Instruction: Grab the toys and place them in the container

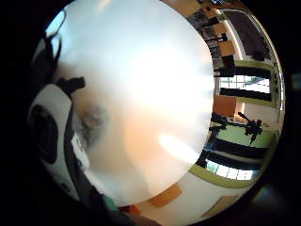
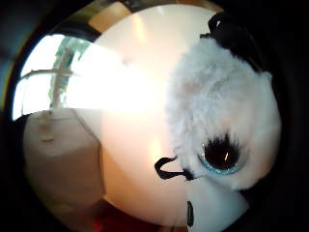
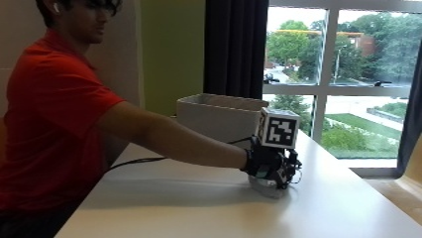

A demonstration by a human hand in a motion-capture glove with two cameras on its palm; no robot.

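A white plush toy [image 3: 266, 189] with a big glittery blue eye and black ears lies on the white table [image 3: 184, 203], in front of the white container [image 3: 217, 115]. My gloved right hand [image 3: 267, 163] sits on top of it, fingers curled down around its body. The thumb side palm view is largely filled by the toy's fluffy face [image 2: 222, 111], right against the palm. In the little finger side palm view only a grey tuft of its fur [image 1: 91, 120] shows beside the glove, over the table top [image 1: 150, 84].
The container [image 2: 58, 154] is an open box standing behind the hand, toward the wall and window. A black cable [image 3: 135, 162] runs across the table under the person's forearm. The table's right edge lies a short way beyond the toy.
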